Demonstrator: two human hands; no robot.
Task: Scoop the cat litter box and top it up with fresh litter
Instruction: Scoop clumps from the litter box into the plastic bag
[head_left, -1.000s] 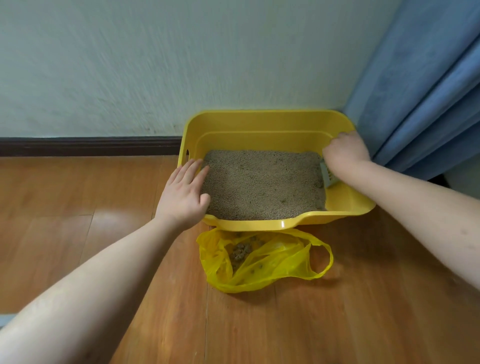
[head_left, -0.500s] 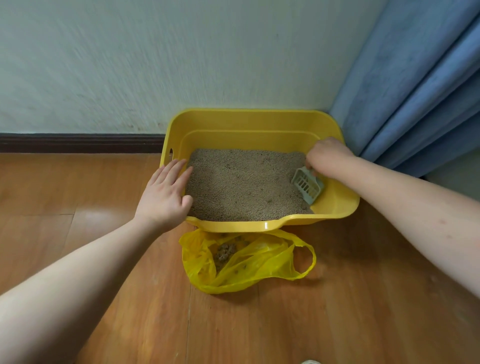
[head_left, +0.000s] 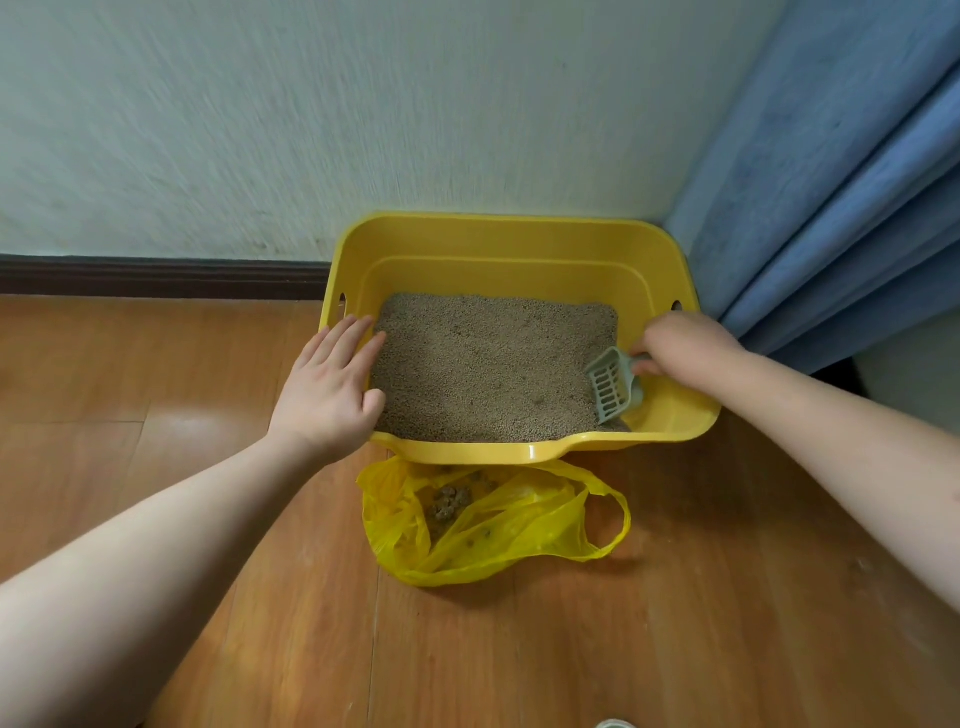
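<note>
Head view shows the right hand (head_left: 680, 345) with fingers clamped on the scoop (head_left: 613, 384), its long axis slanting toward the near right corner of the litter box (head_left: 509, 234), while the left hand (head_left: 327, 389) rests flat, fingers straight, on the left rim.

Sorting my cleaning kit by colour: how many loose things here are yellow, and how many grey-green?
Yellow: 2, the litter box and the plastic bag.
Grey-green: 1, the scoop held by the right hand.
Total: 3.

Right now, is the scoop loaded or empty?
Empty, as far as visible: the scoop slots show bare, its tip resting low on the litter, right hand holding the handle.
</note>
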